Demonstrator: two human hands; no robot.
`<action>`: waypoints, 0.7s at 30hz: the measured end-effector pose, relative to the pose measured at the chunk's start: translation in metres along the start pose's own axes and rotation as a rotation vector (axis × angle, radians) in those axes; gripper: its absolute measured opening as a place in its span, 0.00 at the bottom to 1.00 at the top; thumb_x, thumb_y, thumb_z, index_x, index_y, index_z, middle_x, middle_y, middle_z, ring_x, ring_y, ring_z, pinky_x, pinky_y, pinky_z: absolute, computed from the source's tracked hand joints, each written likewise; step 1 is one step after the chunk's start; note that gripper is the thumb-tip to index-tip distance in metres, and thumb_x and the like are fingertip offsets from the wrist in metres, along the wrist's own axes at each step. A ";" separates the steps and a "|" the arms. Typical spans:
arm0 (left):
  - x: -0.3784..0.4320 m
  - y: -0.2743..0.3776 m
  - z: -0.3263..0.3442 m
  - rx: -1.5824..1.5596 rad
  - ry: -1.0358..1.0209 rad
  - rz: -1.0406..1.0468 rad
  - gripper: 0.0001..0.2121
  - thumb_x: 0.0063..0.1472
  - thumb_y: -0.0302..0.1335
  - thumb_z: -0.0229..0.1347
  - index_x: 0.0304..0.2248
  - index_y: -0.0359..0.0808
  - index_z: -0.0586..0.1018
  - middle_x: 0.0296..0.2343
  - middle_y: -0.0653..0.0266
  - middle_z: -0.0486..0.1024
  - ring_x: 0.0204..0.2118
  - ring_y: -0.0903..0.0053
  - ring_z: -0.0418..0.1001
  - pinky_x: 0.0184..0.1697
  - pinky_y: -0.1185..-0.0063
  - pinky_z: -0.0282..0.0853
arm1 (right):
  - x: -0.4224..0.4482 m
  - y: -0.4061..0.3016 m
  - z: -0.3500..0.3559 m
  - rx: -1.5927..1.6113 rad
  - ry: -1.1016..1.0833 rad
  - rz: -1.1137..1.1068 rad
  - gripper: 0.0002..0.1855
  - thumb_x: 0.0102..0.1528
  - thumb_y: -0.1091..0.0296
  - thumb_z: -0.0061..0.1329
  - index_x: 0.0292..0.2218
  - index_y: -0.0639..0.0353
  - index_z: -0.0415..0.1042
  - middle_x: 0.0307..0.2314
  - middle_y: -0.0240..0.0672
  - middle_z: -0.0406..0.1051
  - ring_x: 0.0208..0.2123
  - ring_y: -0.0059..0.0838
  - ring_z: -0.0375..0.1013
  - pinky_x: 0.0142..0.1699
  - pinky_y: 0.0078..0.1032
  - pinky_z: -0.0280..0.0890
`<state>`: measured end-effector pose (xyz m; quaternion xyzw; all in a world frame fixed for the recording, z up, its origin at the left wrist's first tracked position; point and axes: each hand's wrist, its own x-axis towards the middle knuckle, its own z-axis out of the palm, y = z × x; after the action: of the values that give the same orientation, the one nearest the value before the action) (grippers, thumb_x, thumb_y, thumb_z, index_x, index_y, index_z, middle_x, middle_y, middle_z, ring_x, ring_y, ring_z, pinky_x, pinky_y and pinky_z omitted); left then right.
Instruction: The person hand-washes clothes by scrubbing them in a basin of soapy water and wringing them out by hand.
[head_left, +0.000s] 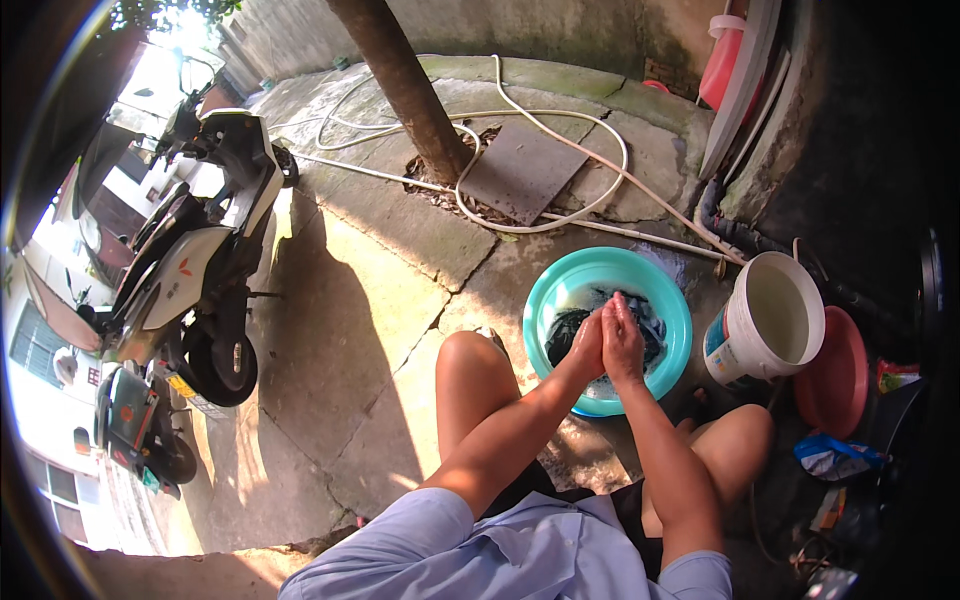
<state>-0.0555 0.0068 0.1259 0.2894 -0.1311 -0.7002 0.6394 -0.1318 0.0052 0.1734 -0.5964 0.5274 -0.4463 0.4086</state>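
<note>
A turquoise plastic basin (538, 300) stands on the ground in front of my bent knees. Dark wet cloth (564, 336) lies in its cloudy, sudsy water (574, 302). Over the middle of the basin, my left hand (590, 342) and my right hand (623, 346) are pressed side by side, palms facing. Both look wet. Whatever may be between the palms is hidden, and the hands cover part of the cloth.
To the right stand a white bucket of water (750, 330) and a red basin (844, 375), with a blue-and-white plastic packet (836, 456) nearer me. A pale hose (551, 217) loops around a tree trunk (409, 82) and a square slab (525, 169). Scooters (195, 262) are parked at left.
</note>
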 end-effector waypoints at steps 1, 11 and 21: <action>-0.006 0.005 0.022 -0.008 -0.102 -0.290 0.20 0.68 0.40 0.43 0.54 0.40 0.68 0.45 0.66 0.73 0.45 0.77 0.72 0.47 0.76 0.68 | 0.009 -0.006 -0.017 0.000 0.012 0.201 0.30 0.61 0.50 0.42 0.57 0.61 0.63 0.50 0.52 0.67 0.54 0.45 0.65 0.58 0.33 0.58; 0.016 0.026 -0.013 -0.275 -0.211 -0.023 0.17 0.67 0.47 0.46 0.38 0.42 0.73 0.29 0.67 0.72 0.32 0.77 0.70 0.34 0.76 0.68 | -0.017 0.003 0.023 0.016 0.072 -0.277 0.26 0.62 0.53 0.42 0.53 0.64 0.67 0.50 0.49 0.68 0.54 0.45 0.67 0.58 0.31 0.60; -0.014 0.015 0.062 0.053 0.138 -0.252 0.23 0.64 0.55 0.46 0.45 0.46 0.74 0.40 0.72 0.75 0.42 0.76 0.72 0.46 0.75 0.67 | 0.012 0.026 -0.023 0.205 -0.023 0.232 0.23 0.61 0.55 0.41 0.49 0.64 0.71 0.44 0.47 0.72 0.46 0.38 0.72 0.52 0.28 0.65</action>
<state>-0.0786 0.0068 0.1869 0.3678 -0.0678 -0.7496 0.5461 -0.1602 -0.0098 0.1560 -0.4915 0.5398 -0.4408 0.5223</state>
